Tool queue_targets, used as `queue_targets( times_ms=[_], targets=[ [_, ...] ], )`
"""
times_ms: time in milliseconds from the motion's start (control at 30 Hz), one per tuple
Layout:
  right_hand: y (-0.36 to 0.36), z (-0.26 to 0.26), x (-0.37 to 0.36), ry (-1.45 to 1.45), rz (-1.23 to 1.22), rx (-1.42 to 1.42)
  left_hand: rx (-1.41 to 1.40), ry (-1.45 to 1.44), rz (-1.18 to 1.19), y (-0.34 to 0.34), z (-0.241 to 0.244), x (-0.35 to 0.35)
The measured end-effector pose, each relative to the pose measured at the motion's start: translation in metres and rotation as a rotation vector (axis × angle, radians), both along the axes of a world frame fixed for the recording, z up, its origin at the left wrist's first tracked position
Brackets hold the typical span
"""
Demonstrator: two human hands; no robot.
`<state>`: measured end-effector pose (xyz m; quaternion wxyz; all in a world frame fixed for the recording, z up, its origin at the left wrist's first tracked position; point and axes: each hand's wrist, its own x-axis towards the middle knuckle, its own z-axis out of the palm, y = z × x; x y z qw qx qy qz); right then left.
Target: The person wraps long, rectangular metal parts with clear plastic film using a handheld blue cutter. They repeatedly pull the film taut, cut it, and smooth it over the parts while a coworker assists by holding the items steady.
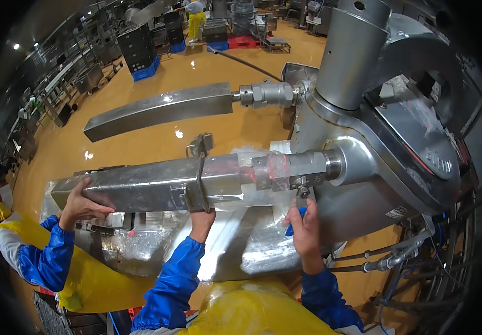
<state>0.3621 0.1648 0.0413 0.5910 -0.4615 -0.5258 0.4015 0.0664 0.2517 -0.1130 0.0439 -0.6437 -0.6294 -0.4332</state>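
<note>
My left hand (202, 225) is under a square stainless steel mold (153, 180) near its clamp (199, 184); most fingers are hidden beneath the metal. With my right hand (306, 232) I grip the blue-sleeved lever handle (295, 224) of a ball valve (308, 167), which sits on the outlet of a large steel machine (350, 205). Clear plastic film (280, 169) with reddish stains covers the pipe between mold and valve. A co-worker's hand (83, 205) touches the mold's far left end.
A second square steel tube (161, 106) projects from another outlet behind. Below the mold lies a wet steel table (140, 247). The co-worker in a yellow apron (98, 276) stands at my left. Stacked black crates (137, 50) and another person (196, 21) are farther off on the orange floor.
</note>
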Motion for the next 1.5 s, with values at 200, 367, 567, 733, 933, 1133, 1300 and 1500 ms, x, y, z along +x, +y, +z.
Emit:
queue_targets(
  times_ms=[200, 367, 567, 733, 933, 1133, 1300, 1500],
  targets=[
    [0.002, -0.008, -0.003, 0.008, -0.013, -0.102, -0.272, -0.049, -0.088, 0.019, -0.019, 0.005],
    [0.004, -0.013, -0.003, -0.036, -0.030, -0.082, -0.288, -0.032, -0.123, 0.025, -0.023, 0.016],
    [0.001, -0.022, -0.002, 0.146, -0.017, 0.011, -0.319, -0.026, -0.146, 0.024, -0.024, 0.022],
    [0.001, -0.015, -0.004, 0.110, -0.021, 0.012, -0.330, -0.021, -0.138, 0.025, -0.023, 0.018],
    [0.001, -0.011, -0.002, 0.093, -0.006, -0.005, -0.346, -0.008, -0.165, 0.028, -0.019, 0.026],
    [0.002, -0.013, -0.001, 0.012, 0.022, 0.008, -0.362, 0.021, -0.252, 0.037, -0.013, 0.056],
    [0.001, -0.009, 0.003, -0.057, 0.046, -0.021, -0.375, 0.033, -0.310, 0.040, -0.011, 0.079],
    [-0.002, -0.020, -0.027, 0.266, -0.050, -0.044, -0.387, 0.022, -0.316, 0.038, -0.009, 0.081]
  ],
)
